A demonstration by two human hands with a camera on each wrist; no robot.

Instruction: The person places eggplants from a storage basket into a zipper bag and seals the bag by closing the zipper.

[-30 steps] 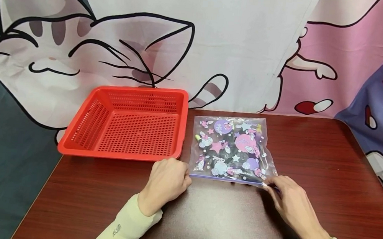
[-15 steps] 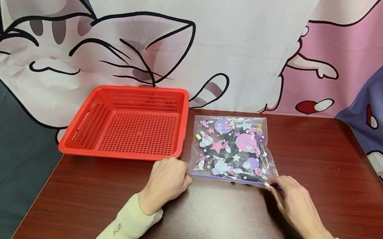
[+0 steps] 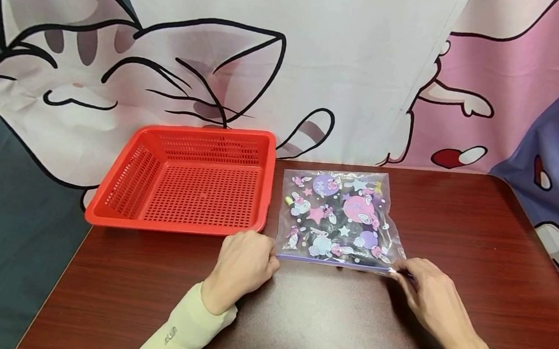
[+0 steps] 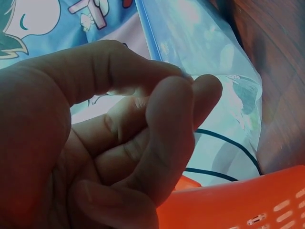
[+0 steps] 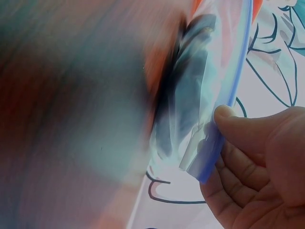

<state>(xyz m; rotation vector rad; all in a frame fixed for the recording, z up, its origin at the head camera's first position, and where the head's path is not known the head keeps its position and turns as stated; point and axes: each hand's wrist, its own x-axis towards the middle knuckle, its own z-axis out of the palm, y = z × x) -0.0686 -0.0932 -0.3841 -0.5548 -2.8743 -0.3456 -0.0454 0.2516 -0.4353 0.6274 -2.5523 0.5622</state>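
Observation:
A clear zip bag [image 3: 334,219], printed with cartoon rabbits, stars and pink and purple circles, lies flat on the table with its purple-blue zip edge toward me. Dark contents show through the print. At the near left corner my left hand [image 3: 245,267] pinches the zip edge between thumb and index finger, the other fingers curled, as the left wrist view shows. My right hand [image 3: 431,301] pinches the right end of the strip [image 5: 205,162]. In the right wrist view the thumb presses on the blue strip, with the fingers behind it.
Left of the bag stands a red plastic basket [image 3: 178,227] with perforated walls and nothing in it, its near right corner close to my left hand. The brown wooden table [image 3: 480,244] reaches back to a cartoon-printed cloth [image 3: 369,82]. Glare lies on the tabletop in front.
My right hand has slid slightly to the right along the zip edge. The left hand holds its corner in the same place, and the bag and basket have not moved.

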